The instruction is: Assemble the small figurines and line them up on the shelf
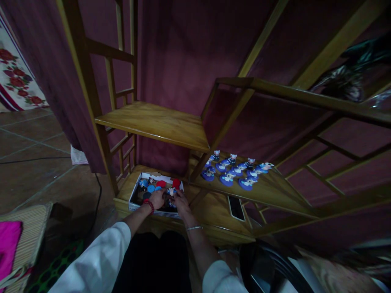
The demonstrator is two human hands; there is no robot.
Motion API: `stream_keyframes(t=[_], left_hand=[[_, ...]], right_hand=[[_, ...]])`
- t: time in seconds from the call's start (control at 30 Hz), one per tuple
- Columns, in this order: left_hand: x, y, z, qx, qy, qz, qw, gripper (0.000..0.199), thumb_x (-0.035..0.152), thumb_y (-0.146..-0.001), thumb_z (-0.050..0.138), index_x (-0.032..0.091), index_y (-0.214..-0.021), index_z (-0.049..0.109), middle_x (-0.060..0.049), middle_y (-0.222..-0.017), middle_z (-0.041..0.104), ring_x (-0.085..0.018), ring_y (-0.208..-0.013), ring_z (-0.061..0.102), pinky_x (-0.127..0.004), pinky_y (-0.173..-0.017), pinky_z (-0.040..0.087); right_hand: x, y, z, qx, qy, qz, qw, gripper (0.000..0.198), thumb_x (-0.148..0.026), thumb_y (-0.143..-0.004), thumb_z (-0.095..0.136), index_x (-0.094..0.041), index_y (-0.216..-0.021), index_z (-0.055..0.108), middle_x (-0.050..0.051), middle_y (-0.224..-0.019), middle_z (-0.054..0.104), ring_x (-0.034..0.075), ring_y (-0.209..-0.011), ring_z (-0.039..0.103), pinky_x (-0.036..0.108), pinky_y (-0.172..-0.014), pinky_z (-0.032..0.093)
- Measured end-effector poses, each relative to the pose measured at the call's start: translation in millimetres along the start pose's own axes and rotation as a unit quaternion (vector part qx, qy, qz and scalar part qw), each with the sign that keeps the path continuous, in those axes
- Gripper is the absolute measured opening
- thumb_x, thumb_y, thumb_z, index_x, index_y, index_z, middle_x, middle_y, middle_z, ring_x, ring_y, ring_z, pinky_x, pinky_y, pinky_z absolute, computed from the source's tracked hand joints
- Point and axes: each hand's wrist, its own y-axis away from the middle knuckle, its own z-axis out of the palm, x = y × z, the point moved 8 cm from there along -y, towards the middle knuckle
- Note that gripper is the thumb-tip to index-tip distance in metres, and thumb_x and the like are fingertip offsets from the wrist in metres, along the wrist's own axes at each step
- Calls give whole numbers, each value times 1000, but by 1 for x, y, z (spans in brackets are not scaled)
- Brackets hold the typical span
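A small white-and-blue figurine (171, 191) sits at the fingertips, inside the right half of a shallow white cardboard box (133, 194). The right hand (182, 202), with a thin silvery bracelet at its wrist, reaches over the box's near wall with its fingers right at the figurine; the left hand (157, 199), wearing a red beaded bracelet, bends its fingers in from the other side. Both grips look partly curled, but the dim light and small scale hide the fingertips, so I cannot tell whether either is closed on the piece. Handling it well here probably means pinching the figurine low, near its sturdiest part, rather than by any slim detail on top, while the other hand steadies it or keeps neighbouring pieces aside. Around the hands in the box lie a flat blue disc (151, 188), a bright red rounded piece (161, 184) and a blue-topped figurine (143, 185), so small, slow finger movements should suit such close quarters. The box rests on a yellowish varnished wooden shelf (207, 209), where a dark flat rectangular object with a pale edge (236, 208) lies to the right. Above that, a raised wooden shelf (275, 196) carries rows of figurines on violet-blue bases (227, 178), well apart from both hands.
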Motion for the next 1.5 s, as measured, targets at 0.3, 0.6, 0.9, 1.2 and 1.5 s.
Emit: stream_keyframes(t=[0.3, 0.6, 0.9, 1.2, 1.5], left_hand=[[-1, 5, -10, 100, 127, -7, 987, 26, 11, -72, 45, 13, -91, 62, -7, -78, 64, -15, -75, 58, -27, -73, 42], [-8, 17, -15, 162, 283, -57, 944, 20, 10, -69, 49, 14, -82, 64, -3, -69, 63, -13, -67, 58, -23, -65, 46], [-4, 38, -13, 144, 393, -106, 902, 15, 16, -71, 49, 13, -82, 59, 3, -53, 56, -6, -41, 48, -16, -42, 40], [13, 55, -19, 138, 394, -112, 902, 13, 17, -72, 49, 14, -81, 57, 5, -47, 52, -5, -39, 47, -15, -40, 38], [17, 57, -23, 143, 385, -83, 908, 19, 14, -68, 52, 13, -85, 61, 4, -52, 54, -5, -41, 46, -15, -41, 37]], right_hand=[[-20, 27, 3, 12, -8, -19, 1000, 28, -30, -58, 59, -20, -84, 60, -1, -75, 61, 11, -58, 55, 20, -48, 44], [-35, 51, 10, -13, -30, -43, 999, 33, -37, -55, 64, -15, -79, 64, 2, -69, 63, 11, -54, 55, 23, -51, 45], [-39, 67, 10, -11, -38, -34, 999, 37, -36, -54, 64, -15, -85, 63, 2, -72, 65, 13, -56, 58, 22, -49, 44], [-48, 80, 10, -27, -60, -50, 997, 36, -34, -52, 66, -14, -83, 63, 2, -70, 65, 13, -57, 58, 22, -51, 44], [-56, 92, 11, -36, -58, -42, 997, 44, -37, -49, 69, -17, -88, 64, 1, -69, 65, 13, -57, 58, 24, -55, 46]])
